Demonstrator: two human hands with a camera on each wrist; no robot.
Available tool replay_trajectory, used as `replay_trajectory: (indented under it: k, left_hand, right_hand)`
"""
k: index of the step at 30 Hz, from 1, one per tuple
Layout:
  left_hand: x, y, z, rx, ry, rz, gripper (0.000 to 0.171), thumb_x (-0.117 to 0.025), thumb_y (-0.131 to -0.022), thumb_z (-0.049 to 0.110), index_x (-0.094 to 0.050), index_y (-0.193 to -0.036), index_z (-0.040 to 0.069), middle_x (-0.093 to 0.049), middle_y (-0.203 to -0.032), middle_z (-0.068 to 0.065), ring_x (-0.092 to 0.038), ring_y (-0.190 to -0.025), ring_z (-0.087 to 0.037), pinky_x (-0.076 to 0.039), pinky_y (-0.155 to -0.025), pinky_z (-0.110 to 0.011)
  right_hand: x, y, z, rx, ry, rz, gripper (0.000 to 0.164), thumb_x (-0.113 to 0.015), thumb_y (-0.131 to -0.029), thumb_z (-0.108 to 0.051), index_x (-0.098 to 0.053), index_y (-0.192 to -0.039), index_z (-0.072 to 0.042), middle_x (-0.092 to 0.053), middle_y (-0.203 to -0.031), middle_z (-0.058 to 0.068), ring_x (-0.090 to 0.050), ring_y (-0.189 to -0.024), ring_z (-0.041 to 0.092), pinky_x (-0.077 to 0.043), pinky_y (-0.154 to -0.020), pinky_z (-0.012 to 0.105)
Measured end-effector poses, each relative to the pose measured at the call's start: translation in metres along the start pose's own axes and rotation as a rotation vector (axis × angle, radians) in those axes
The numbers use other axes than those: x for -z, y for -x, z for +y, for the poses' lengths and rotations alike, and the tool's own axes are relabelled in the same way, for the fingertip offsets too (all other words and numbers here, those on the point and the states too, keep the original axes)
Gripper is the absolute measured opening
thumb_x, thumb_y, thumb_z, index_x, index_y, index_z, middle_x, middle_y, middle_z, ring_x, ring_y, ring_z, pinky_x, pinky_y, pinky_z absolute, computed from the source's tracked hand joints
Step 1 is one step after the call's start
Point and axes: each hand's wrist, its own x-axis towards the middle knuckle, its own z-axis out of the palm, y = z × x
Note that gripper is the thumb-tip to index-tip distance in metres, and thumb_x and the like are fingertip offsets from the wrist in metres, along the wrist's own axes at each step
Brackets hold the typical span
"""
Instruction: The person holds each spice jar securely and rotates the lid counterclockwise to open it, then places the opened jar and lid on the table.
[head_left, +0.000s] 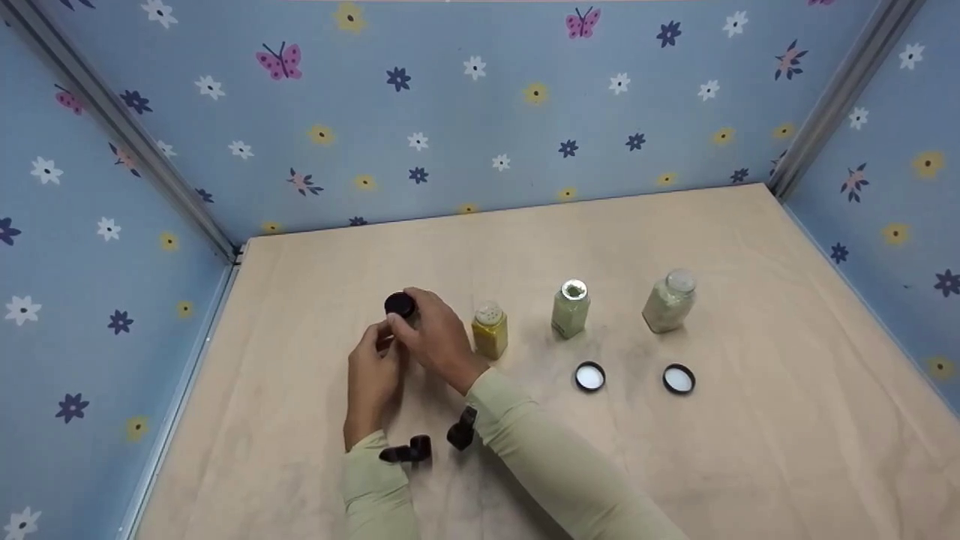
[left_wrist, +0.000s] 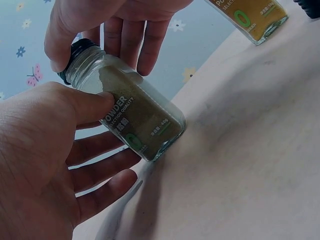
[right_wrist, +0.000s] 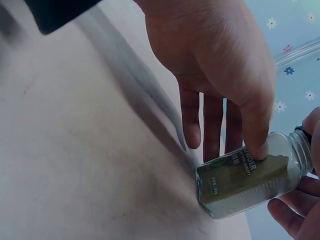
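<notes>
A clear glass spice jar [left_wrist: 142,112] of brownish powder, labelled "POWDER", leans with its base low over the table. My left hand [head_left: 373,382] holds its body between thumb and fingers. The black screw cap [head_left: 400,304] sits at the jar's neck, and my right hand [head_left: 440,337] grips it with thumb and fingers. Just right of that hand stands a jar of yellow powder [head_left: 490,334] with a perforated shaker top. In the head view the hands hide most of the held jar.
Further right stand a green-filled jar [head_left: 570,315] with a silvery rim and a pale green jar [head_left: 667,306]. Two black-rimmed caps, a nearer cap [head_left: 590,376] and a farther-right cap [head_left: 679,379], lie white side up. Flower-patterned walls [head_left: 480,112] enclose the cloth-covered table [head_left: 787,450].
</notes>
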Motion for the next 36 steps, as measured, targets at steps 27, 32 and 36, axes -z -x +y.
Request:
replay_trajectory:
  k: [27,32,36]
  left_hand:
    - [0.001,0.001,0.005,0.103,0.015,-0.024,0.039,-0.056,-0.104,0.026,-0.054,-0.142,0.016,-0.058,-0.137,-0.007,-0.055,-0.124,-0.024,-0.045,-0.104,-0.042]
    - [0.001,0.001,0.005,0.097,0.012,-0.027,0.039,-0.055,-0.104,0.027,-0.055,-0.141,0.016,-0.059,-0.135,-0.007,-0.055,-0.123,-0.024,-0.045,-0.103,-0.042]
    - [0.001,0.002,0.005,0.109,0.006,-0.036,0.040,-0.055,-0.104,0.027,-0.054,-0.142,0.016,-0.058,-0.136,-0.008,-0.054,-0.124,-0.025,-0.045,-0.104,-0.043]
  right_hand:
    - [0.015,0.005,-0.003,0.058,-0.197,0.079,0.051,-0.065,-0.098,-0.039,-0.055,-0.137,-0.007,-0.062,-0.134,0.005,-0.054,-0.126,0.008,-0.044,-0.104,0.028]
    - [0.016,0.008,-0.002,0.090,-0.204,0.115,0.047,-0.068,-0.096,-0.035,-0.059,-0.131,-0.005,-0.065,-0.127,0.006,-0.058,-0.119,0.010,-0.047,-0.100,0.028]
    - [0.016,0.012,-0.001,0.091,-0.215,0.130,0.045,-0.070,-0.094,-0.034,-0.059,-0.128,-0.006,-0.066,-0.123,0.005,-0.061,-0.112,0.009,-0.050,-0.096,0.028]
